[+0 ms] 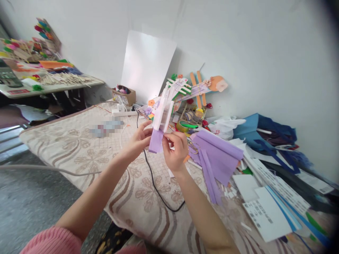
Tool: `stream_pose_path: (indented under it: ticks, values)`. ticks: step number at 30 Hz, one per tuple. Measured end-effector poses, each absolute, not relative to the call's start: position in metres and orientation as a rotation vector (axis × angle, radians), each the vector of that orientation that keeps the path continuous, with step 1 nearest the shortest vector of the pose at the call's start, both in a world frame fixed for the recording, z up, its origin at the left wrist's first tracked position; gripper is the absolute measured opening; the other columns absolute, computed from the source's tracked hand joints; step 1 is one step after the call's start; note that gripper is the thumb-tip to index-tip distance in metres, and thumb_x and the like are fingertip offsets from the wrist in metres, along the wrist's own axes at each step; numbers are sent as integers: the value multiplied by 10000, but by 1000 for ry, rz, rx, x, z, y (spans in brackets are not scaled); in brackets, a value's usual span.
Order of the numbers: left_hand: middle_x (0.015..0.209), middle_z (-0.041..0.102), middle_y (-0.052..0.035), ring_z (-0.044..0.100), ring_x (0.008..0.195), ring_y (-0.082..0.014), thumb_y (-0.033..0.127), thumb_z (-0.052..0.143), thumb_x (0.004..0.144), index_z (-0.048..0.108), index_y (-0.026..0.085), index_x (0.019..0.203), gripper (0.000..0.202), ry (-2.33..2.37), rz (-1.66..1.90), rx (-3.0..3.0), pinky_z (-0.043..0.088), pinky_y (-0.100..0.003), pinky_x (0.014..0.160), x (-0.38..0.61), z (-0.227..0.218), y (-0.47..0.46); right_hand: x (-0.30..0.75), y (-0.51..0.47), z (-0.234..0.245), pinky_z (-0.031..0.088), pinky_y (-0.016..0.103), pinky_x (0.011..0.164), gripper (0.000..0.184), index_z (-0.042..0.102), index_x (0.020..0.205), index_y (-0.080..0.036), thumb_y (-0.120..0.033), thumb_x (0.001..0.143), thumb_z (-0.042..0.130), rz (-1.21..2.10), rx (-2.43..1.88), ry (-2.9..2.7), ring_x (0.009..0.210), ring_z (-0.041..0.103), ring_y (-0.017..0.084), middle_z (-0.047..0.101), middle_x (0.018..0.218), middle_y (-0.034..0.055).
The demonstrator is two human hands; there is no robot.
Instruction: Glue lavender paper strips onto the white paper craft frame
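A plain, pale wall [246, 53] ran along the far side of the room, evenly lit, with a white panel [147, 60] leaning against it and catching a soft sheen. The near counter [66, 134] wore a beige cloth [92, 155] patterned with brown flowers and curving bands. At far left stood a second, light-topped counter [63, 89]; below, nearer, lay a mottled grey floor [26, 197].
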State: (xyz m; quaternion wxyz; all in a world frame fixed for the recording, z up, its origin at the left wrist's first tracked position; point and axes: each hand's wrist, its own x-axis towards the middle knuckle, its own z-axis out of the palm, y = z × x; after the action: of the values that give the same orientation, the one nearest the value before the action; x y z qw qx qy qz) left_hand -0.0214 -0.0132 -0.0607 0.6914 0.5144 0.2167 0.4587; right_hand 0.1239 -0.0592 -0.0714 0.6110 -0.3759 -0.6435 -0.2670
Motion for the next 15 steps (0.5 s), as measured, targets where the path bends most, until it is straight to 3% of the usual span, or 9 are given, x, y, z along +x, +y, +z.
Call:
stream_pose_path:
  ticks: [5, 10, 15]
  values:
    - [1031, 692, -29, 621, 719, -113, 346, 867, 634, 451, 231, 1291, 786, 472, 1022, 1138, 479, -220, 617, -21, -61, -14, 122, -60, -70, 506, 250, 583, 97, 600, 970, -239, -154, 932, 626, -580, -862, -1450, 746, 619, 135, 624, 869, 15]
    - [1089, 693, -54, 646, 745, -133, 346, 837, 691, 454, 239, 1321, 745, 451, 1009, 1174, 486, -241, 634, -23, -64, -13, 119, -59, -69, 431, 230, 511, 108, 515, 925, -235, -231, 944, 621, -500, -903, -1403, 582, 480, 87, 550, 824, -21]
    - [1108, 692, -63, 647, 740, -129, 376, 856, 677, 455, 238, 1331, 780, 449, 1009, 1162, 494, -237, 631, -23, -65, -12, 116, -56, -69, 411, 213, 489, 121, 483, 915, -234, -250, 952, 596, -432, -901, -1392, 584, 455, 78, 526, 855, -17]
